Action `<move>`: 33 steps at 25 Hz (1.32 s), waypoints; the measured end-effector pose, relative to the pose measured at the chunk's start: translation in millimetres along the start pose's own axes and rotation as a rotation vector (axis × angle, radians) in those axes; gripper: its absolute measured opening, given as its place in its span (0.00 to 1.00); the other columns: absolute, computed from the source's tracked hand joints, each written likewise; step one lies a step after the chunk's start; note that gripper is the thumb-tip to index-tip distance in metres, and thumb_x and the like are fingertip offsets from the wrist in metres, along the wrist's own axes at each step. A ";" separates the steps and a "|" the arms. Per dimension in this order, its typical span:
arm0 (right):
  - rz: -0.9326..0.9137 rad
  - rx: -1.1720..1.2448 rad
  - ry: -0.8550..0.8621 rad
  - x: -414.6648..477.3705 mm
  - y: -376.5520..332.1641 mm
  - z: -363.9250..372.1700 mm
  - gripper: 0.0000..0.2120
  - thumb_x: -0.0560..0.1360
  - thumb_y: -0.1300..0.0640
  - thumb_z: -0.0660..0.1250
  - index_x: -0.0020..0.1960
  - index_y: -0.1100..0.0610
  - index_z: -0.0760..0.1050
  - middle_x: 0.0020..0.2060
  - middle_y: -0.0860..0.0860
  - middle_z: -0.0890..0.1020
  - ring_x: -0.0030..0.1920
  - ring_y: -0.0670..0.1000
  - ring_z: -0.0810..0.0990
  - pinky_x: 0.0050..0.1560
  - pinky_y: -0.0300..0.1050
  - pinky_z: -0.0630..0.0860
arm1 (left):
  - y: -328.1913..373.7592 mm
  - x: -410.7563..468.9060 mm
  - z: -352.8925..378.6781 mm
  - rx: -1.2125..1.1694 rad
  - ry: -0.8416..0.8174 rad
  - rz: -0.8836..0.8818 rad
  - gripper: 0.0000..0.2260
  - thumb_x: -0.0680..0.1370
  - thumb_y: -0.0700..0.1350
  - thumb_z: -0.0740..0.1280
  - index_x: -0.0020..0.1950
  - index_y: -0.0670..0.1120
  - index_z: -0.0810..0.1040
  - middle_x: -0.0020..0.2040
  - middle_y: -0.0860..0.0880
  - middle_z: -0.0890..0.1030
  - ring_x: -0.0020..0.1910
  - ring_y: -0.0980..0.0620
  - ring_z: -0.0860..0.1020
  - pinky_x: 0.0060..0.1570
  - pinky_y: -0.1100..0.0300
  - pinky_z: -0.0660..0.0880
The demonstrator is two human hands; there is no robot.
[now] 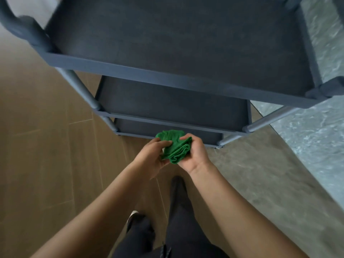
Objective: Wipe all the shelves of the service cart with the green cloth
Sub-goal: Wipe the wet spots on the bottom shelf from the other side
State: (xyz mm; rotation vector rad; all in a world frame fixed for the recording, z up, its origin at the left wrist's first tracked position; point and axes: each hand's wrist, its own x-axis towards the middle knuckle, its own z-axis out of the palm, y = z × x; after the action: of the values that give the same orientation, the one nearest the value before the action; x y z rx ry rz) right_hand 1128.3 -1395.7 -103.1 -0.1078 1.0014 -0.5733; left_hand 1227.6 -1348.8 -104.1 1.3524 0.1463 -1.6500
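While both hands meet a little below the middle of the frame, the left hand (149,158) pinches the green cloth (176,148) between thumb and curled fingers. The right hand (193,155) closes around its folded side, so both hands are clamped on the same cloth. It is held in the air, bunched in several folds, in front of the cart and not touching it.

I judge the cloth to be soft, light and limp. It will take any shape and cannot break, but a loose corner may hang down and drag. For wiping, it seems best to keep it folded as a flat pad under the palm and straight fingers, not to hold it by one edge.

Beyond the hands stands the dark cart (167,75), which fills the upper part of the frame. Its top shelf (176,34) is nearest to the camera, the middle shelf (167,101) is under it, and the bottom shelf (149,127) is just above the cloth in the picture. The floor (46,146) is brown at the left and grey at the right.
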 end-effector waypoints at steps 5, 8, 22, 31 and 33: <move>0.036 -0.007 -0.052 -38.4 75.9 72.3 0.24 0.65 0.63 0.56 0.59 0.68 0.73 0.52 0.65 0.78 0.49 0.61 0.77 0.58 0.54 0.72 | 39.6 -76.0 -78.4 0.017 0.008 0.035 0.13 0.77 0.33 0.62 0.60 0.42 0.73 0.46 0.43 0.79 0.38 0.50 0.79 0.28 0.63 0.78; 0.092 -0.048 -0.091 -48.2 110.8 117.2 0.20 0.67 0.62 0.57 0.56 0.68 0.75 0.48 0.65 0.80 0.47 0.61 0.79 0.52 0.56 0.74 | 68.1 -110.3 -121.9 0.033 0.023 0.120 0.13 0.77 0.31 0.59 0.59 0.42 0.73 0.44 0.43 0.79 0.37 0.50 0.79 0.31 0.63 0.77; 0.273 -0.473 -0.215 47.1 143.7 383.9 0.16 0.76 0.63 0.61 0.63 0.66 0.73 0.58 0.62 0.79 0.58 0.62 0.78 0.50 0.58 0.75 | 311.5 -135.0 -275.3 -0.051 0.068 0.382 0.13 0.76 0.31 0.57 0.56 0.37 0.77 0.41 0.42 0.82 0.32 0.50 0.81 0.30 0.61 0.78; 0.221 -0.501 -0.283 150.8 147.9 566.6 0.16 0.76 0.62 0.61 0.62 0.61 0.74 0.51 0.56 0.81 0.49 0.57 0.80 0.43 0.55 0.76 | 505.3 -88.7 -361.7 0.032 0.050 0.431 0.15 0.76 0.34 0.59 0.60 0.35 0.76 0.49 0.39 0.80 0.39 0.45 0.79 0.47 0.52 0.76; 0.178 -0.470 -0.285 177.8 151.3 602.7 0.17 0.75 0.63 0.61 0.64 0.61 0.73 0.54 0.57 0.81 0.51 0.57 0.79 0.44 0.56 0.76 | 550.7 -72.2 -380.1 0.095 0.003 0.431 0.15 0.76 0.34 0.59 0.60 0.35 0.76 0.49 0.39 0.80 0.40 0.46 0.79 0.48 0.52 0.76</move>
State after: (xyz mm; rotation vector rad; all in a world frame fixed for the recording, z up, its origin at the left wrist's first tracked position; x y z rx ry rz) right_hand 1755.6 -1459.6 39.1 -0.4988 0.8401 -0.1439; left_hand 1880.2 -1365.2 59.6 1.3453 -0.2125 -1.3037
